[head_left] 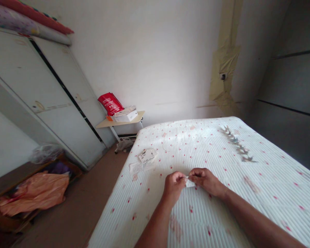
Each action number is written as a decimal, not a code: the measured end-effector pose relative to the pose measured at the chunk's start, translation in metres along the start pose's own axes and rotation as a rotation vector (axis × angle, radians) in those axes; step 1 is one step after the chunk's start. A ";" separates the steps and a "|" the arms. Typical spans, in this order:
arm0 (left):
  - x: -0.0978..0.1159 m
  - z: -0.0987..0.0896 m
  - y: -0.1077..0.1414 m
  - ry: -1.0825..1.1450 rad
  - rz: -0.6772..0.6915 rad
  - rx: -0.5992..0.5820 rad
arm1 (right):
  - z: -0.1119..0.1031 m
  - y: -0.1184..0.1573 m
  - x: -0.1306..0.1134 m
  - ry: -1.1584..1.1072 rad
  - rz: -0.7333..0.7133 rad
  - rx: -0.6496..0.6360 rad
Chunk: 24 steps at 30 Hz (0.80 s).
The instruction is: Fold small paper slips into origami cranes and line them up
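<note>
Just above the bedspread, a small piece of white paper (190, 183) is pinched between my two hands. My left hand (174, 186) grips its left side with thumb and fingertips. On the other side my right hand (204, 179) has its fingers closed on the upper right part of the paper. The fingertips of both hands are close together and hide part of it. Several small folded paper shapes (238, 145) lie in a slanting row on the bed at the right. Printed paper pieces (147, 156) lie in a loose pile at the left.
The white bedspread (155, 213) has red dots. Beyond its far left corner stands a small table (103, 124) with a red bag (110, 103) and a white box (126, 116). A wardrobe (59, 113) and orange cloth (38, 193) are at the left.
</note>
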<state>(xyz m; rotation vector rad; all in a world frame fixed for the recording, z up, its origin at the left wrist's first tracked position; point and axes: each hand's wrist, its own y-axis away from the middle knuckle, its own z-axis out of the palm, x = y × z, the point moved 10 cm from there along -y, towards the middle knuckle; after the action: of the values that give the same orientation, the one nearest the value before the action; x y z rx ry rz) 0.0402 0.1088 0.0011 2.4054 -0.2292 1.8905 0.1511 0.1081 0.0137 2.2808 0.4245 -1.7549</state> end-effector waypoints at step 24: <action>0.022 0.005 0.015 -0.948 0.141 0.091 | -0.013 -0.009 0.012 0.808 0.160 0.197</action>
<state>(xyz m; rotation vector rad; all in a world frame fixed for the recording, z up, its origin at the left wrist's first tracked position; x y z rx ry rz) 0.0473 0.0917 0.0205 3.2129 -0.3607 0.6420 0.1628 0.1220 0.0056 2.9988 0.1861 -0.7621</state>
